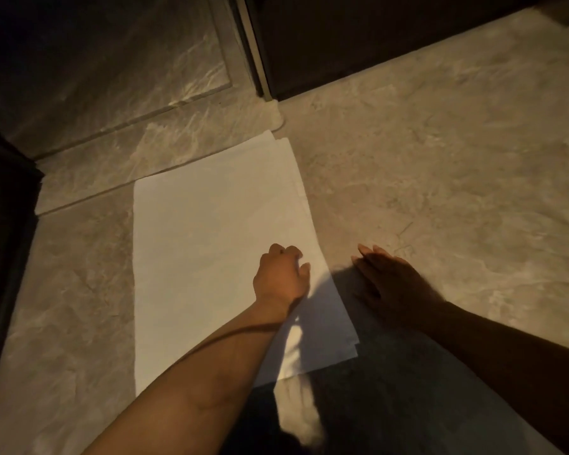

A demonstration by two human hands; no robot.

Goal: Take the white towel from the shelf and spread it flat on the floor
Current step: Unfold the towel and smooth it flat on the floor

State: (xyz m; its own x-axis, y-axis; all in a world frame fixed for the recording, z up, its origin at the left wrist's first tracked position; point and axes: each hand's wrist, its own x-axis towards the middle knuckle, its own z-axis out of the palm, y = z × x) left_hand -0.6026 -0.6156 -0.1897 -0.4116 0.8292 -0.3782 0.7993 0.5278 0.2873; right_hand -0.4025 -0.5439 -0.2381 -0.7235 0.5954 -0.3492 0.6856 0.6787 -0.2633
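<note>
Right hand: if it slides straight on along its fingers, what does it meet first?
Likely nothing soon. The right hand lies flat on the floor beside the white towel, fingers pointing up-left; ahead is bare tile, then probably the dark doorway threshold.

Towel: white, plain, rectangular. Lies flat on the marbled floor, long side running away from the viewer, far end near a raised tile step. Folded in layers; stacked edges show stepped along the right side and at both right corners. Surface smooth, no visible wrinkles. Near right part in shadow.
</note>
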